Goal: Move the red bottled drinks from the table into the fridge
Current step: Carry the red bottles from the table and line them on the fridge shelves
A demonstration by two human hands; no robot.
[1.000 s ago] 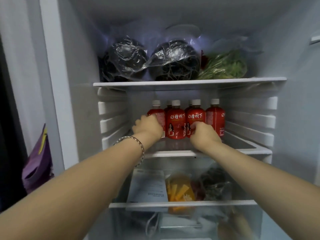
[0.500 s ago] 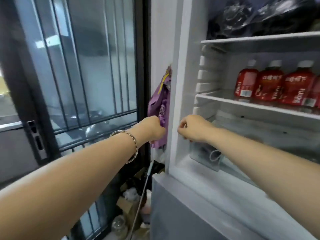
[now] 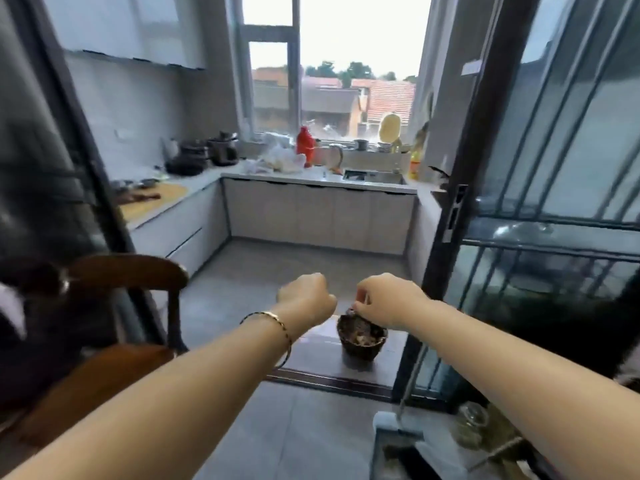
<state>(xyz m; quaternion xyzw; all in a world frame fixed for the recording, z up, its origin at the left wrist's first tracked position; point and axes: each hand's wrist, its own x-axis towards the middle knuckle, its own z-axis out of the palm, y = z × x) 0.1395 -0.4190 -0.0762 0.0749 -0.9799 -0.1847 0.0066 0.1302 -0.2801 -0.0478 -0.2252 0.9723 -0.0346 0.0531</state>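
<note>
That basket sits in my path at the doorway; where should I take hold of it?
Grip the basket by its rim, on opposite sides, coming from above: it stands upright on the floor, mouth up and part filled, and its round wall narrows downward.

A kitchen lies ahead. The floor (image 3: 277, 282) is grey tile. A big window (image 3: 332, 64) in the far wall lets in bright daylight, with red roofs outside. Under it runs a pale surface (image 3: 287, 176) with a sink (image 3: 374, 176) and grey cupboards (image 3: 311, 216) below. Dark pots (image 3: 207, 152) sit at the far left. A glass door (image 3: 554, 168) with dark bars stands on the right. A brown wooden chair (image 3: 121, 271) is near left. A small dark basket (image 3: 362, 341) sits on the floor.
</note>
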